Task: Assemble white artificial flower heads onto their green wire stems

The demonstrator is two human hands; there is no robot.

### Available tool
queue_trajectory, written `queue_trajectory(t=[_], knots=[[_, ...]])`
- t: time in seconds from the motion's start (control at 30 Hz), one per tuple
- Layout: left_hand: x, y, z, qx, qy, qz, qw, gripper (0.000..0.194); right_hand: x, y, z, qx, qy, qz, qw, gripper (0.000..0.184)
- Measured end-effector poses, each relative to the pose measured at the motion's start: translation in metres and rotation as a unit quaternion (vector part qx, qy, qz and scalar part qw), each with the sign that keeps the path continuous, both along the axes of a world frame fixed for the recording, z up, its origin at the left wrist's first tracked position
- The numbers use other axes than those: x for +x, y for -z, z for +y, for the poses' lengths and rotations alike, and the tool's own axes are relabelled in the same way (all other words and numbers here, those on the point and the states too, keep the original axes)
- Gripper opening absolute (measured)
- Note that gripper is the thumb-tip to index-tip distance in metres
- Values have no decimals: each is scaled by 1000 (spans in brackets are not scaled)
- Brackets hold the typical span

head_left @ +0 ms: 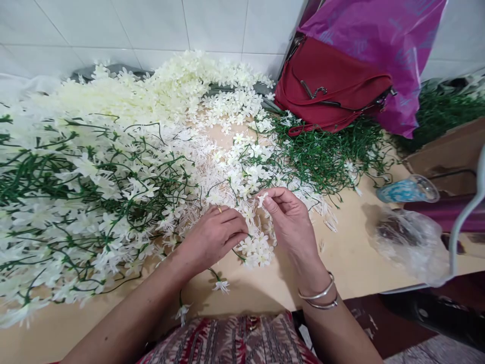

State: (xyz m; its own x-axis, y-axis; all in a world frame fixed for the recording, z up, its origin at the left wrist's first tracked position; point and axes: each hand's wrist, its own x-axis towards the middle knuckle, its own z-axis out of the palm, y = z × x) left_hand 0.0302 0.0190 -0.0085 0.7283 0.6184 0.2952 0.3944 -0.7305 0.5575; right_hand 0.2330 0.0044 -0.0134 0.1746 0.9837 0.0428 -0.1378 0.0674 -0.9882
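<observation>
My right hand [290,222] pinches a small white artificial flower [262,199] between thumb and forefinger. To its left, my left hand [215,233] is closed, and the end of a thin green stem [248,234] shows at its fingertips. Most of what those fingers grip is hidden. Just below and between both hands lies a cluster of loose white blossoms [259,250]. Pale, thread-like flower centres [206,174] are heaped behind my hands. A large pile of white flowers on green stems [94,202] spreads across the left side.
Cream blossoms [170,86] are banked near the tiled wall [151,25]. Green stems [326,151] lie below a red handbag [329,81] and a purple plastic bag [382,45]. At right are a blue-patterned cup [407,189], a clear plastic bag [411,242] and a cardboard box [450,154].
</observation>
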Motion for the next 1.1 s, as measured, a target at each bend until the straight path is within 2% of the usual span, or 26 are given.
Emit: queue_trajectory(t=[0.13, 0.27, 0.37, 0.7, 1.1], knots=[[-2, -2, -1, -65, -74, -96, 990, 4, 0, -5, 0, -4, -49, 66, 997, 14], [-2, -6, -4, -155, -160, -215, 951, 3, -5, -12, -3, -55, -91, 98, 990, 29], [0, -7, -7, -190, -184, -250, 931, 5, -9, -14, -5, -82, -103, 85, 988, 35], [3, -9, -9, -157, -190, -242, 939, 4, -10, -21, -7, -116, -122, 27, 985, 38], [1, -9, -7, -106, -170, -215, 956, 3, -7, -16, -5, -88, -150, -9, 985, 34]])
